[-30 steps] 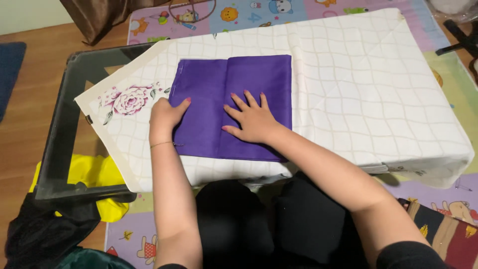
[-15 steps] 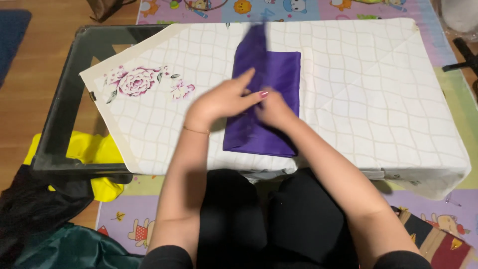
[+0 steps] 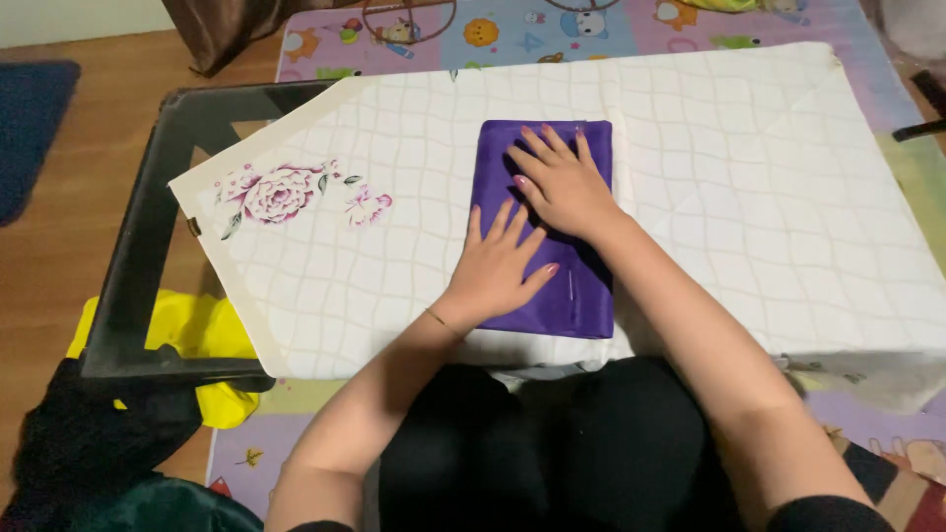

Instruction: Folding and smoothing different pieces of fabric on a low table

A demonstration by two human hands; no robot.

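Both hands lie flat and spread, gripping nothing — the left hand [image 3: 498,264] presses the near half of the folded purple cloth [image 3: 544,227], the right hand [image 3: 560,179] the far half. Its long axis runs away from the person, directly under the 2 palms, on the white gridded cover [image 3: 749,207]. Leftward, something yellow [image 3: 187,330] — perhaps fabric — lies under the glass table [image 3: 148,227].

A glass table [image 3: 148,246] stands on wooden floor [image 3: 59,217]. A colourful play mat [image 3: 512,25] lies at twelve o'clock, a brown curtain [image 3: 222,30] at eleven.
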